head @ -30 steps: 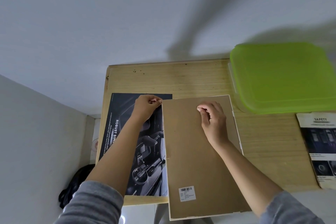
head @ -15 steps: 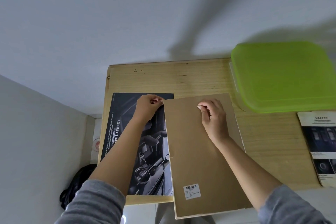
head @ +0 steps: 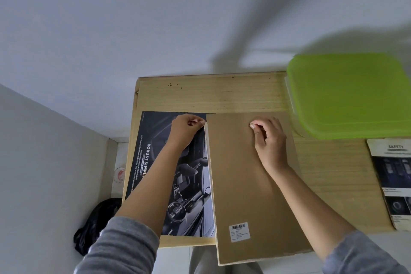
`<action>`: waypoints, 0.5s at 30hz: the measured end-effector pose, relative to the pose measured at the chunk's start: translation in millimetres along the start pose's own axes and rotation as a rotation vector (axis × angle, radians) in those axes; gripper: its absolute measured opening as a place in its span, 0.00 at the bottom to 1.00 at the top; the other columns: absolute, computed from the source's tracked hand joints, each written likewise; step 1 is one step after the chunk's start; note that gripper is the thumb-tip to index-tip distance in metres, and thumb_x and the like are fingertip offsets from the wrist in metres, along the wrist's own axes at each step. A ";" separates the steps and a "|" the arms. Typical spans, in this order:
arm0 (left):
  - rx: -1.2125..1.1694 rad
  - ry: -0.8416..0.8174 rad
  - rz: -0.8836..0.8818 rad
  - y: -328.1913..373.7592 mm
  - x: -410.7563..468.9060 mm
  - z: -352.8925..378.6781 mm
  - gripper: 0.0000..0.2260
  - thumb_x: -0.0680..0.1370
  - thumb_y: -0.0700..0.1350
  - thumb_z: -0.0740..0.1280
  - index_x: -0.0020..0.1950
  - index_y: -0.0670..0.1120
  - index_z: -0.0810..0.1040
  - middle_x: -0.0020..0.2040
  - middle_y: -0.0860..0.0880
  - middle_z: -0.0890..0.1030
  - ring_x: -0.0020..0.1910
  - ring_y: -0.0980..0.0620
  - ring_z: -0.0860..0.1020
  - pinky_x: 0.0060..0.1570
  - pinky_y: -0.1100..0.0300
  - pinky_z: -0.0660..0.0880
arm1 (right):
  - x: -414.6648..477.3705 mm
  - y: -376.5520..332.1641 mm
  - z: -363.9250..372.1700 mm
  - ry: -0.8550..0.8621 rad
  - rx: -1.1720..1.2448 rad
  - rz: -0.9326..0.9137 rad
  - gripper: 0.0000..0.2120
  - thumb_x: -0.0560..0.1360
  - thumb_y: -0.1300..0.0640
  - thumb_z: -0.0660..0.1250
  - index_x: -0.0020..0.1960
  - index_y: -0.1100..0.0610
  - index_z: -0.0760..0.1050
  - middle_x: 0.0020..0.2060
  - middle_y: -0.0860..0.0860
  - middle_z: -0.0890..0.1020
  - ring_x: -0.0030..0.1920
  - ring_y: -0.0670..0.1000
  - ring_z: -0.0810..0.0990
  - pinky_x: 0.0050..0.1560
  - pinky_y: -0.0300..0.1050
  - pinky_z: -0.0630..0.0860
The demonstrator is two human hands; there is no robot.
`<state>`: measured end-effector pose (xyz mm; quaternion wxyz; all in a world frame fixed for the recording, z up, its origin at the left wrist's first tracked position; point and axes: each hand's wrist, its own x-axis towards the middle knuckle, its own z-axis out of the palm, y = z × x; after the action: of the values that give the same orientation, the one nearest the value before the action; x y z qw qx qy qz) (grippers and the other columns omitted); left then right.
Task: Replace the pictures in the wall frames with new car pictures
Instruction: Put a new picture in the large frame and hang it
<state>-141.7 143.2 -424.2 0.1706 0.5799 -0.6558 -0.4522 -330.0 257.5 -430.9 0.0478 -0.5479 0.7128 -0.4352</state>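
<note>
A picture frame lies face down on the wooden table (head: 211,93), its brown backing board (head: 244,184) up, with a barcode sticker near its lower end. A pale rim (head: 210,173) shows along its left edge. My left hand (head: 185,129) pinches the frame's top left corner. My right hand (head: 269,140) rests on the upper part of the board, fingertips pinched together against it. A dark car-interior picture (head: 153,135) lies flat left of the frame, partly under my left forearm.
A box with a green lid (head: 349,93) stands at the table's back right. A second car picture headed SAFETY (head: 393,180) lies at the right edge. The frame's near end overhangs the table front. A black bag (head: 97,224) sits on the floor at left.
The frame has turned slightly, its near end swinging to the right. The pale rim that showed along the right edge now shows along the left. Both hands stay at the top.
</note>
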 end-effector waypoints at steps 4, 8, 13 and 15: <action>-0.003 0.009 0.006 1.3 -2.3 0.2 0.06 0.76 0.43 0.67 0.48 0.43 0.82 0.40 0.50 0.78 0.39 0.57 0.74 0.36 0.73 0.67 | 12.1 -2.9 -1.7 -0.005 0.011 -0.017 0.07 0.72 0.71 0.63 0.42 0.62 0.77 0.38 0.54 0.78 0.41 0.56 0.76 0.43 0.48 0.75; -0.014 -0.003 0.006 4.2 -5.0 -1.9 0.06 0.76 0.41 0.66 0.49 0.41 0.82 0.40 0.49 0.79 0.38 0.56 0.74 0.38 0.69 0.69 | 12.6 -5.7 3.6 -0.025 0.010 -0.009 0.07 0.73 0.70 0.63 0.42 0.62 0.77 0.38 0.53 0.78 0.41 0.55 0.75 0.42 0.50 0.75; -0.241 0.144 0.048 5.4 -22.9 -2.8 0.13 0.80 0.47 0.60 0.61 0.46 0.76 0.52 0.48 0.81 0.51 0.51 0.79 0.55 0.55 0.76 | 11.3 -13.9 10.3 -0.030 0.021 0.006 0.07 0.72 0.71 0.62 0.41 0.62 0.77 0.38 0.54 0.78 0.41 0.55 0.75 0.43 0.49 0.74; -0.398 0.085 0.065 9.0 -40.5 3.7 0.17 0.80 0.50 0.59 0.69 0.49 0.69 0.54 0.51 0.80 0.51 0.55 0.79 0.54 0.59 0.77 | 15.3 -16.9 10.9 -0.008 0.025 0.014 0.07 0.72 0.70 0.62 0.42 0.63 0.77 0.38 0.54 0.78 0.40 0.56 0.76 0.42 0.50 0.74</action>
<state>-139.0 180.9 -406.9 0.3237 0.5319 -0.5640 -0.5424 -317.7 238.4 -420.0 0.0605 -0.5442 0.7110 -0.4413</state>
